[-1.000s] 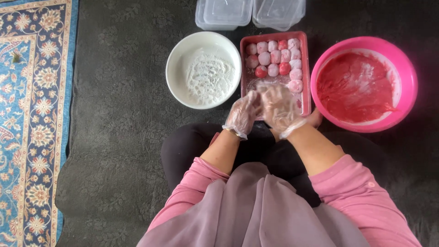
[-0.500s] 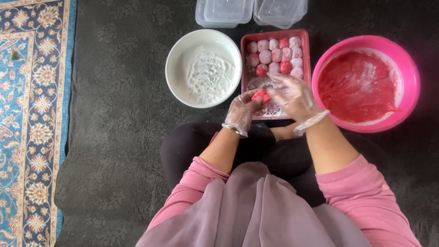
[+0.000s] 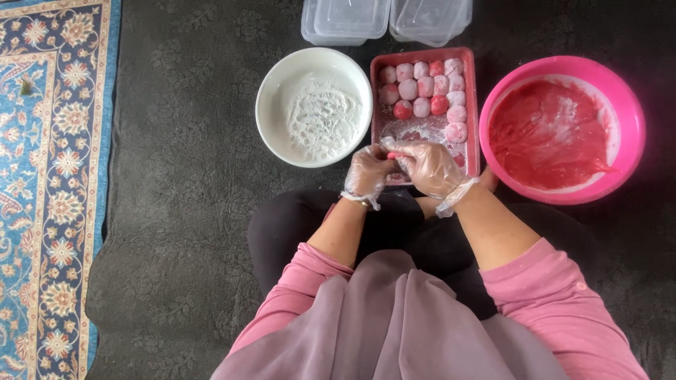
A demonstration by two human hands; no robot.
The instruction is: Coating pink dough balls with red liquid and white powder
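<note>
My left hand [image 3: 367,172] and my right hand [image 3: 429,167], both in clear plastic gloves, press together on a small piece of red dough [image 3: 394,155] over the near end of a red rectangular tray [image 3: 473,119]. Most of the piece is hidden by the fingers. Several powdered pink and red balls [image 3: 422,88] lie in rows at the tray's far end. A white bowl [image 3: 271,105] with white powder sits left of the tray. On the right sits a pink basin [image 3: 634,134] holding red dough [image 3: 549,134].
Two clear plastic containers [image 3: 384,20] stand upside down beyond the tray. Everything rests on a dark grey patterned mat [image 3: 183,176]. A blue floral carpet [image 3: 49,190] runs along the left. My crossed legs in black fill the space below my hands.
Both hands were together over the tray, lifted slightly right with the red piece showing, and now have come back down and closed over it at the tray's near end.
</note>
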